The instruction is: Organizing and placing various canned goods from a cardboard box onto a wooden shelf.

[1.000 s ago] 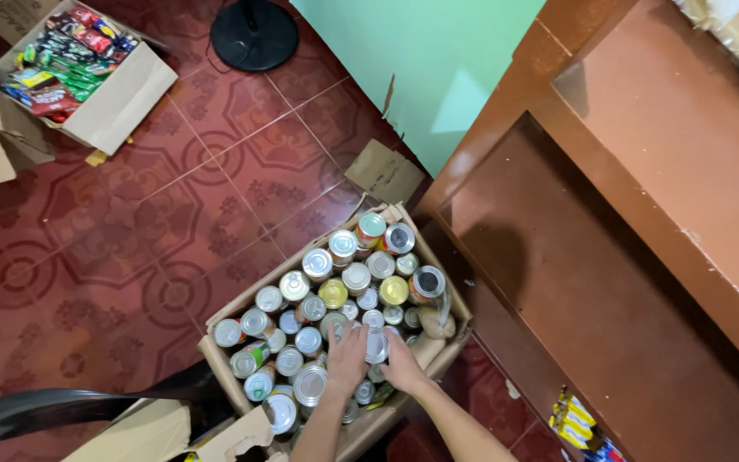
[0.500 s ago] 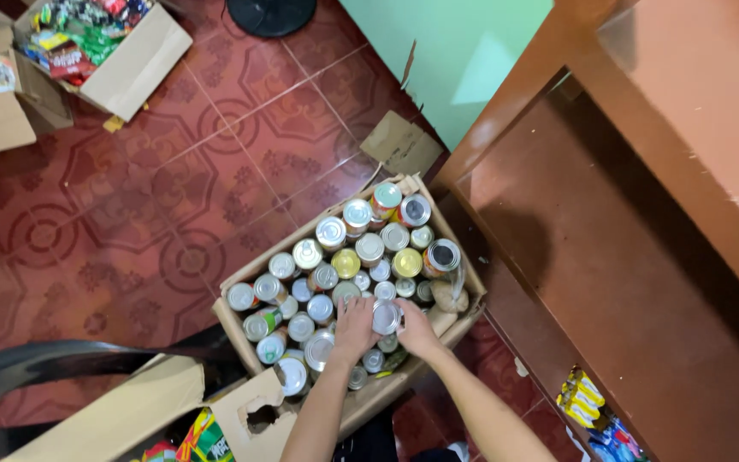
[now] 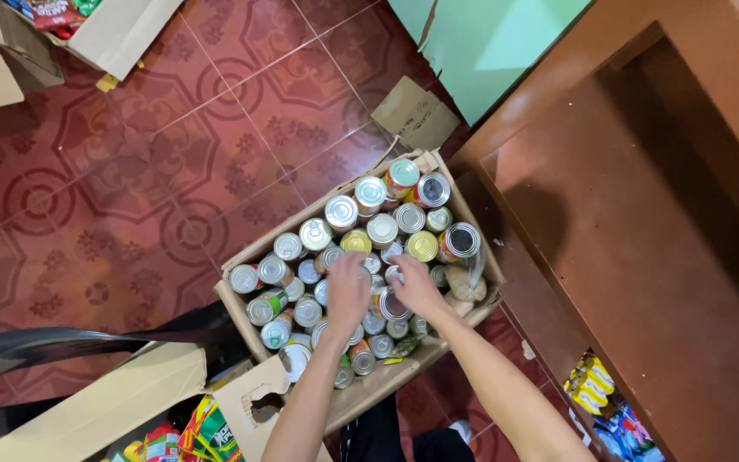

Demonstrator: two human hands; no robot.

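Nearest me: open brown cardboard box with a torn hole in its flap [image 3: 254, 402] and colourful packets inside, plus a black plastic chair [image 3: 36, 351] at lower left.

My left hand [image 3: 348, 291] is palm-down on the tins in the middle of the big brown cardboard carton [image 3: 237, 312], fingers curled over them; can't tell if that grip is clamped on any 1 tin. My right hand [image 3: 416, 287] sits just beside it, fingers wrapped around a silver-topped round tin [image 3: 391, 305] lying tilted among the others.

The carton sits on the red patterned tile floor [image 3: 130, 171], packed with upright round metal cans [image 3: 369, 222], mostly silver lids, a few gold.

Right of it: a brown wooden shelf unit [image 3: 626, 214]. Beyond: a loose cardboard scrap [image 3: 415, 111] against a green wall [image 3: 489, 43], more open cardboard boxes [image 3: 10, 60] top left.
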